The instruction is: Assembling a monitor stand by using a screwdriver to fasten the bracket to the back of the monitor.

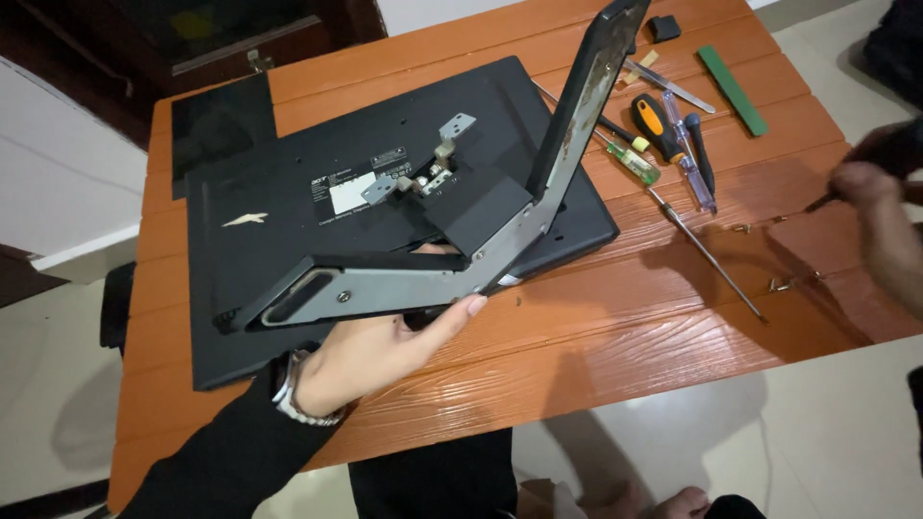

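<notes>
A black flat monitor lies face down on an orange wooden table. My left hand grips a V-shaped black and grey metal stand bracket from below, lifted off the monitor's back, one arm rising toward the far edge. A metal hinge mount sits on the monitor's back. My right hand, blurred at the right edge, holds a dark thin tool just above the table near loose screws.
Several screwdrivers with coloured handles lie right of the monitor, with a long thin metal rod. A green flat strip and a small black block lie at the far right. A black panel lies at the table's back left.
</notes>
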